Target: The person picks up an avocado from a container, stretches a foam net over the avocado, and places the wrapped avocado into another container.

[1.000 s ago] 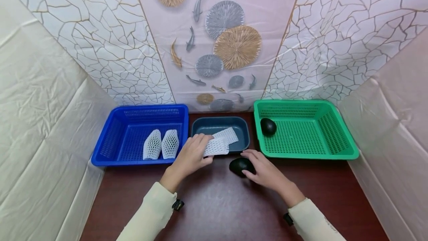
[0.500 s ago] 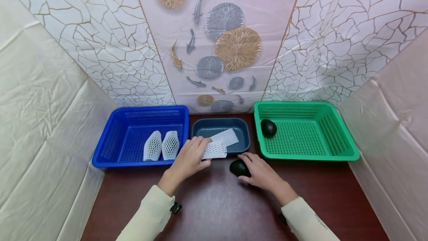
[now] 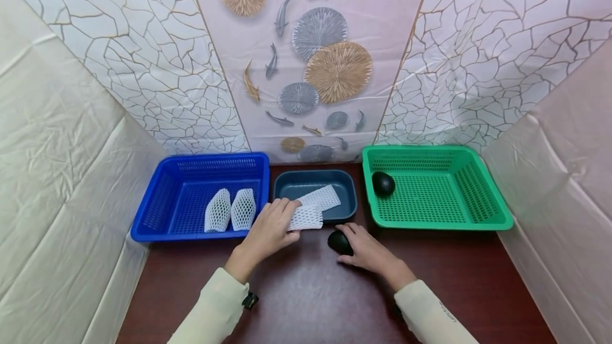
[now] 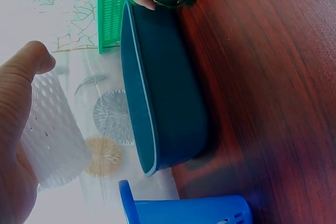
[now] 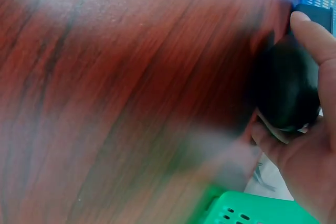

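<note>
My left hand [image 3: 270, 230] pinches a white foam net sleeve [image 3: 307, 217] by one end, over the front edge of the dark teal tray [image 3: 286, 180]. The left wrist view shows the held sleeve [image 4: 55, 135] hanging flat from thumb and fingers. A second foam net sleeve [image 3: 330, 197] lies inside the tray. My right hand [image 3: 365, 251] curls round a dark avocado [image 3: 339, 242] just in front of the tray, low over the table. In the right wrist view, thumb and fingers lie on either side of that avocado [image 5: 289, 85].
The blue basket [image 3: 164, 190] on the left contains two netted fruits [image 3: 244, 209]. On the right, the green basket [image 3: 440, 224] bears another avocado [image 3: 383, 184] near its left wall. Fabric walls enclose the dark red-brown table [image 3: 315, 291] at the back and sides.
My right hand, with the avocado, has shifted slightly left and toward me. The left hand has lowered a little with the foam net sleeve, now more level and apart from the tray's sleeve.
</note>
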Demonstrator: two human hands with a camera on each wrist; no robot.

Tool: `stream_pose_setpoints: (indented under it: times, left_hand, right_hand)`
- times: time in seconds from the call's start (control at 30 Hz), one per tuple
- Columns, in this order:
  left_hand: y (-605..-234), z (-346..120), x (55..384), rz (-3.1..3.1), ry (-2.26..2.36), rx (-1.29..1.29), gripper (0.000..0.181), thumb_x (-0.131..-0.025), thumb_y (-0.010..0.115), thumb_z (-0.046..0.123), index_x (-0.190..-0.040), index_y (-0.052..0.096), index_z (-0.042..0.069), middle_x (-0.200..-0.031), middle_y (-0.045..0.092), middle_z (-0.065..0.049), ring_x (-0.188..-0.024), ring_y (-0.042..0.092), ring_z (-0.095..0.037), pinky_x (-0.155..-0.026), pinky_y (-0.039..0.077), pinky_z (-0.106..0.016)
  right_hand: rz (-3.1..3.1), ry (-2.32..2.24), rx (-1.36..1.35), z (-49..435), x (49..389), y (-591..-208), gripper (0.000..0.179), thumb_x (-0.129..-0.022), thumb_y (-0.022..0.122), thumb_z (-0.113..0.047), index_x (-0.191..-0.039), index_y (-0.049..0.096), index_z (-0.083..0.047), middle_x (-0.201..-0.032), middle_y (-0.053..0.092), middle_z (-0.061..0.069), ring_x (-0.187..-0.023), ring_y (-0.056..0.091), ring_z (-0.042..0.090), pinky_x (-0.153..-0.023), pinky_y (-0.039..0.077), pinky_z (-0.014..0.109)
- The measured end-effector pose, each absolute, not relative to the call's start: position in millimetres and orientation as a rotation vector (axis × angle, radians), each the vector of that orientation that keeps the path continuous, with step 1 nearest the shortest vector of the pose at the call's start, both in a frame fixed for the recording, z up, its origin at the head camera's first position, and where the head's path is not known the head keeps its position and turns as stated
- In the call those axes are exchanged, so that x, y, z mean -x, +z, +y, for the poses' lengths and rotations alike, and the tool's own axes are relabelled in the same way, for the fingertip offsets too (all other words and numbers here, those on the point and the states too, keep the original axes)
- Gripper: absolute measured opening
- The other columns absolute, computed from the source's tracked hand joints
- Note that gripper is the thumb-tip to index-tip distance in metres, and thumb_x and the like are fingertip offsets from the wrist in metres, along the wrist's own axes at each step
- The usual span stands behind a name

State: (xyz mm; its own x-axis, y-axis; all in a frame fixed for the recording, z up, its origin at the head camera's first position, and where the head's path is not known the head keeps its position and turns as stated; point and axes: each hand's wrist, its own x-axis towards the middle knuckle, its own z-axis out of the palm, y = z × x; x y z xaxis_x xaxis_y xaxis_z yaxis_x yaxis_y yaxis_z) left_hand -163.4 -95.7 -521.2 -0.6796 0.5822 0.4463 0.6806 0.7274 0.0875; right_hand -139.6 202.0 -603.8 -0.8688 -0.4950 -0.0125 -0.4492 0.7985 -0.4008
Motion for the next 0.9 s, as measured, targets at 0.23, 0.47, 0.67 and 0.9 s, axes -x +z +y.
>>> stream_pose_setpoints:
  times: [0.23,0.47,0.67,0.9]
  left_hand:
    - [-521,-96,162,-2.576,-0.369,0.959,0.056,-0.083,0.077,0.029,-0.131,0.057,0.008,-0.108,0.064,-0.005,-0.091,0.056,-0.021,-0.073,0.047,-0.033]
    - [-522,-95,161,-2.562,-0.402,0.965,0.057,-0.083,0.078,0.028,-0.131,0.057,0.008,-0.107,0.063,-0.005,-0.09,0.056,-0.02,-0.071,0.046,-0.033]
    - [-521,-93,162,-2.571,-0.399,0.962,0.056,-0.084,0.077,0.03,-0.132,0.057,0.008,-0.11,0.064,-0.004,-0.092,0.057,-0.02,-0.073,0.047,-0.032]
    - [-520,-94,165,-2.564,-0.384,0.952,0.058,-0.083,0.077,0.03,-0.132,0.057,0.008,-0.11,0.065,-0.004,-0.092,0.057,-0.021,-0.071,0.046,-0.033]
  right_hand:
    - [2.872,-0.61,0.761,202,141,-608,0.075,-0.088,0.084,-0.03,-0.149,0.047,-0.006,-0.14,0.055,0.015,-0.129,0.055,0.032,-0.104,0.05,0.047]
    - [2.854,-0.673,0.735,203,138,-610,0.071,-0.09,0.082,-0.028,-0.149,0.047,-0.008,-0.138,0.054,0.013,-0.128,0.054,0.03,-0.104,0.049,0.046]
    - [2.838,-0.765,0.669,208,135,-604,0.073,-0.09,0.082,-0.026,-0.151,0.046,-0.009,-0.138,0.053,0.011,-0.13,0.053,0.029,-0.105,0.049,0.048]
    - [2.848,-0.857,0.648,214,130,-584,0.072,-0.09,0.082,-0.023,-0.15,0.046,-0.008,-0.141,0.052,0.012,-0.131,0.052,0.028,-0.105,0.049,0.049]
